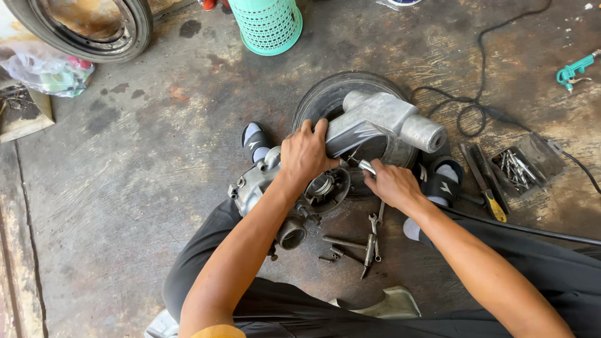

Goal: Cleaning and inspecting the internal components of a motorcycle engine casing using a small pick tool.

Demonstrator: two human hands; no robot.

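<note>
Left hand [305,154] lies palm-down on the grey metal engine casing [369,122], fingers curled over its upper edge, gripping it. Right hand [389,183] is closed around a small silver tool [367,166], its tip pointing into the casing just beside the left hand. The casing rests on the concrete floor [144,188] between the person's feet, partly on top of a small black tyre [332,94]; its round opening [323,186] sits under the left wrist. Loose spanners and bolts [369,241] lie on the floor just below the right hand. To the right: a yellow-handled screwdriver [491,200] and a clear tray of bolts [519,166], near each other. A black cable [482,69] loops behind the casing. Far back: teal plastic basket [268,25], a large tyre with rim [87,28] at top left, a teal air tool [573,70] at the right edge.
</note>
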